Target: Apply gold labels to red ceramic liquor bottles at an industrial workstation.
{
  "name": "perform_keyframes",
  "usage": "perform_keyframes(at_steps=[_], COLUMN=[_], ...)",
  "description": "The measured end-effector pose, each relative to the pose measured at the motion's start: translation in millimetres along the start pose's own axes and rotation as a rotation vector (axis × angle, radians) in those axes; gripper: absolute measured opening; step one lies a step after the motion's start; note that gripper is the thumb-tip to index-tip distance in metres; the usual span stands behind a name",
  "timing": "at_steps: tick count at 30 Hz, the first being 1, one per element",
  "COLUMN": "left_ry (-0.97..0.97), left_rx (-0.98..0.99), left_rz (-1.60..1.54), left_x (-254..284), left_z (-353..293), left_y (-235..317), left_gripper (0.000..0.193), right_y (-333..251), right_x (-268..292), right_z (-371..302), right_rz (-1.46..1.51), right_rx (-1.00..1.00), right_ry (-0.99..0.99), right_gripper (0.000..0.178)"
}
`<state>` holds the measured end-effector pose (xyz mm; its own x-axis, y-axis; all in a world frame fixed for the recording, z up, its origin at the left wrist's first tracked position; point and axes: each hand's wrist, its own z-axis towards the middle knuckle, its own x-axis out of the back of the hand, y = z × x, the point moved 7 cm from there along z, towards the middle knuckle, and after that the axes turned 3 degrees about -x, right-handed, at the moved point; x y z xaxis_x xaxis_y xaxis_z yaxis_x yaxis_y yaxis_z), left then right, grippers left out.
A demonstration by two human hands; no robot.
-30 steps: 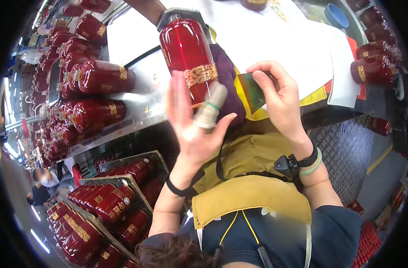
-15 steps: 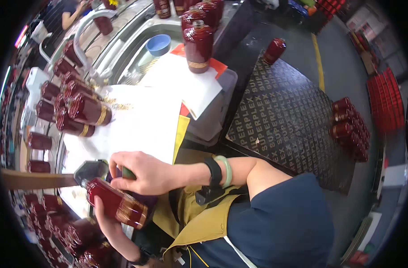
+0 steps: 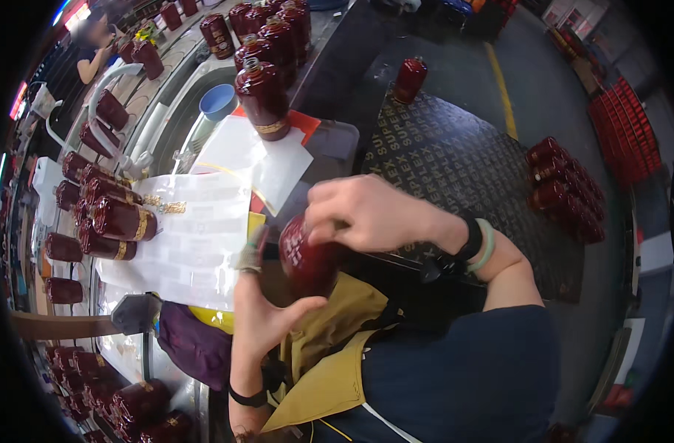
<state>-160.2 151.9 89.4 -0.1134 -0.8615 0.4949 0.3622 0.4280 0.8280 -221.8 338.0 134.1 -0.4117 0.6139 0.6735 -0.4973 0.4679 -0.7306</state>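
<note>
A dark red glass bottle (image 3: 301, 260), blurred by motion, is tilted in front of me above the apron. My right hand (image 3: 363, 214) is closed on its upper right end; the fingers hide the neck. Close below and left of the bottle, my left hand (image 3: 259, 314) has its thumb stretched out and its fingers apart. A greyish-green covering wraps one left fingertip. Whether the left hand touches the bottle is unclear. White sheets with gold decals (image 3: 167, 205) lie beyond it, and a purple cloth (image 3: 195, 347) lies at its left.
Finished-looking red bottles (image 3: 123, 220) stand in a group on the left. Another bottle (image 3: 263, 100) stands on papers by the sink, with a blue bowl (image 3: 217, 102) nearby. A patterned black board (image 3: 455, 170) at the right carries several bottles. A person (image 3: 93, 55) sits far left.
The bottle has moved from the lower left to the right, now in my right hand. My left hand has come off its side and spread open. The view has shifted.
</note>
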Motion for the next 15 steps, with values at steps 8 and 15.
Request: perform_keyframes(at_steps=[8,15], left_ry=[0.519,0.927], left_rx=[0.259,0.454], left_rz=[-0.002,0.277], left_x=[133.6,184.7], left_z=[-110.7,-237.2], left_y=[-51.9,-47.0], left_gripper=[0.058,0.039], right_y=[221.7,372.3], right_x=[139.2,256.0], right_z=[-91.0,-117.8], right_rz=[-0.578,-0.784], right_rx=[-0.634,-1.08], right_ry=[0.551,0.735], right_gripper=[0.019,0.028])
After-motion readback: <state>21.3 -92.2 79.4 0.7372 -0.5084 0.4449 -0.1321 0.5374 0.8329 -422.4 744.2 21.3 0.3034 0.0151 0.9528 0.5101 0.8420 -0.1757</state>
